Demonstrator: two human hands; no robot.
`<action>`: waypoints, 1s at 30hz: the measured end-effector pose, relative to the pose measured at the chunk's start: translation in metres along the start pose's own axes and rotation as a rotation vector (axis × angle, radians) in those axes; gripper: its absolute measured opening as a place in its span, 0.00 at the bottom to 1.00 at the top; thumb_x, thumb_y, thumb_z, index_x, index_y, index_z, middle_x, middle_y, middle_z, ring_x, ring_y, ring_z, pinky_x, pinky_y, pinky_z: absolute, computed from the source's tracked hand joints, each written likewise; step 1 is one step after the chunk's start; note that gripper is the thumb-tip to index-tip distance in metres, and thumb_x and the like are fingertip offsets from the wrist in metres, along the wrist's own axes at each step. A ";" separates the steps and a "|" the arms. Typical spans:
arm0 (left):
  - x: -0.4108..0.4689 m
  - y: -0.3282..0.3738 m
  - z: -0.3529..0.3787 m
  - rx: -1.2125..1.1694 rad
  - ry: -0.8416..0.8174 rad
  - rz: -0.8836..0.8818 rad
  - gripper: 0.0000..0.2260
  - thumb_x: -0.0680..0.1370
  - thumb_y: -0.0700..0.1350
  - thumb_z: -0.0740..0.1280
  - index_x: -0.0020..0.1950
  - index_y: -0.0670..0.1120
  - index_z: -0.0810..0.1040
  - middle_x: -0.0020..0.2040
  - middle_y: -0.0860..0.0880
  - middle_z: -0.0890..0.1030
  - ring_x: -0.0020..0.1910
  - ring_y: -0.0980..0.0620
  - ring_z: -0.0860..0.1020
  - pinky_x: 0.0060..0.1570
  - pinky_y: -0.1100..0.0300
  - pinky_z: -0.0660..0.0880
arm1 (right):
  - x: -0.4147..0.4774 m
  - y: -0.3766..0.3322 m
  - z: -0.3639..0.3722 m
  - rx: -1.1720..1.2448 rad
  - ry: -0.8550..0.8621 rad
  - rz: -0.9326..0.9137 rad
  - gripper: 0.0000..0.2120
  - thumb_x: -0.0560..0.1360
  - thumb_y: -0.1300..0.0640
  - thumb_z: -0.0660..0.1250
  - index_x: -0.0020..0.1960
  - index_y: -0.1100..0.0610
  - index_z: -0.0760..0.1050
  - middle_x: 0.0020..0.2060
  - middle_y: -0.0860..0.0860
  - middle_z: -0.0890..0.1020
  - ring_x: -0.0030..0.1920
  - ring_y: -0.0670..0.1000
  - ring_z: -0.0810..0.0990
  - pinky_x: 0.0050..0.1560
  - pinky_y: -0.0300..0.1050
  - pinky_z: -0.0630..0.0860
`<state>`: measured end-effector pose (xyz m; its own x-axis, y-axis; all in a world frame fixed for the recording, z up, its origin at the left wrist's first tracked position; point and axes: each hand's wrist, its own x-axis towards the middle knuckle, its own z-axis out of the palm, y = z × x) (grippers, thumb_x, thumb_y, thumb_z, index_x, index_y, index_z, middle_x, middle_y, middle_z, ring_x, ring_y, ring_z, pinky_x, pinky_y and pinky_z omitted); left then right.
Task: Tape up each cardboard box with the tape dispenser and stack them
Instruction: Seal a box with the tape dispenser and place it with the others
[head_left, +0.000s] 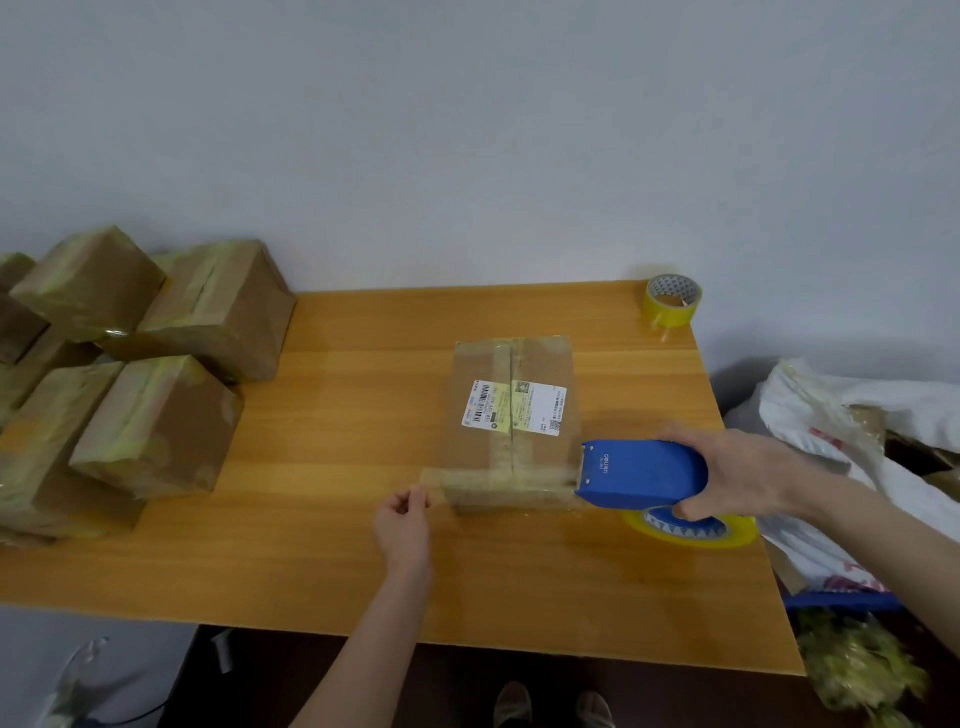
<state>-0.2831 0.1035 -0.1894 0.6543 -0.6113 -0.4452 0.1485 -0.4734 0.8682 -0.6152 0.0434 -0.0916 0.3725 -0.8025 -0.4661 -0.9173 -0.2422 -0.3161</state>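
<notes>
A flat cardboard box (511, 415) with a white shipping label lies in the middle of the wooden table (363, 545). My right hand (748, 475) grips the blue tape dispenser (644, 473) at the box's near right corner; its yellow-tinted roll shows underneath. A strip of clear tape (498, 480) runs from the dispenser leftward across the box's near edge. My left hand (402, 517) pinches the strip's free end just left of the box. A pile of taped boxes (156, 374) stands at the table's left.
A spare roll of yellowish tape (672, 300) sits at the far right corner of the table by the wall. White bags and packing scraps (852, 431) lie beyond the table's right edge. My feet show below the near edge.
</notes>
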 end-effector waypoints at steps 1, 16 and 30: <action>0.002 -0.003 0.000 0.010 -0.007 -0.012 0.08 0.80 0.39 0.64 0.41 0.42 0.75 0.34 0.48 0.74 0.35 0.50 0.68 0.44 0.55 0.67 | 0.002 0.000 0.002 -0.012 -0.006 0.005 0.35 0.65 0.43 0.72 0.68 0.39 0.61 0.47 0.38 0.77 0.45 0.43 0.77 0.48 0.45 0.78; 0.051 0.001 -0.018 0.185 0.002 0.107 0.11 0.80 0.44 0.64 0.37 0.47 0.74 0.35 0.46 0.77 0.36 0.47 0.72 0.41 0.50 0.71 | 0.044 -0.029 0.024 -0.011 0.003 0.021 0.37 0.65 0.39 0.70 0.71 0.37 0.59 0.45 0.41 0.74 0.44 0.49 0.75 0.37 0.42 0.70; -0.006 0.000 0.014 1.304 -0.498 1.201 0.32 0.81 0.49 0.57 0.77 0.56 0.38 0.78 0.52 0.40 0.77 0.48 0.39 0.74 0.48 0.38 | 0.045 -0.029 0.028 -0.093 0.036 -0.082 0.37 0.66 0.33 0.69 0.71 0.38 0.57 0.50 0.42 0.78 0.49 0.49 0.77 0.45 0.47 0.77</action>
<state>-0.2976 0.0984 -0.1899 -0.3292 -0.9442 -0.0143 -0.9361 0.3243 0.1362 -0.5679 0.0295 -0.1263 0.4433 -0.7965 -0.4112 -0.8936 -0.3563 -0.2730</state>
